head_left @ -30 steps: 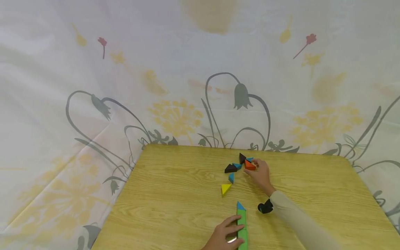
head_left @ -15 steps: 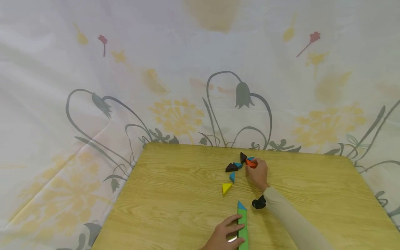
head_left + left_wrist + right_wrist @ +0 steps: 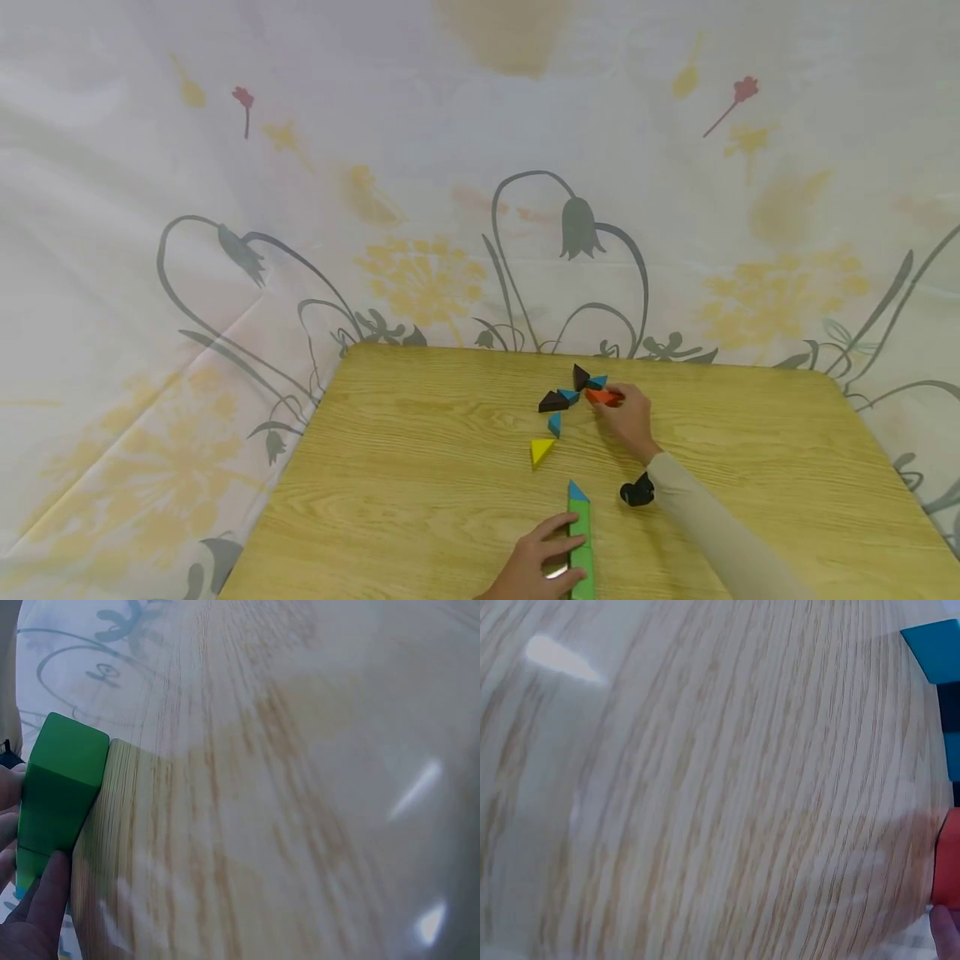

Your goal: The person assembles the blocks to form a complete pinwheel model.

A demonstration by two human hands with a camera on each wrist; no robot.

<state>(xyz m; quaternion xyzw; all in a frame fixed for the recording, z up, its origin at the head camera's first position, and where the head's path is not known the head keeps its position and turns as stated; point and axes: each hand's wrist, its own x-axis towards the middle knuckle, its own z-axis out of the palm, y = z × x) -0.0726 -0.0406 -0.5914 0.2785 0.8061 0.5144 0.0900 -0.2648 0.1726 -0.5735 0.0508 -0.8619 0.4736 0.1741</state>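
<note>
In the head view my left hand (image 3: 532, 562) grips a row of two green blocks (image 3: 581, 533) near the front edge; a blue triangular block (image 3: 577, 492) sits at the row's far end. Up close in the left wrist view, fingers and thumb lie on opposite sides of a green block (image 3: 64, 761). My right hand (image 3: 630, 421) pinches an orange-red triangular block (image 3: 600, 397) at the far side of the table. A small blue block (image 3: 597, 382) and a dark brown triangle (image 3: 581, 377) are just beyond it. Only part of the red block (image 3: 949, 859) appears in the right wrist view.
Left of the right hand lie another dark triangle (image 3: 553, 402), a blue triangle (image 3: 568, 397), a second blue one (image 3: 555, 425) and a yellow triangle (image 3: 541, 452). A black wrist device (image 3: 637, 491) is under the right forearm. Floral cloth (image 3: 420, 167) hangs behind the wooden table (image 3: 420, 467).
The orange-red block has shifted slightly right and nearer in my right hand, and more of the blue block behind it shows. My left hand holds its place on the green blocks.
</note>
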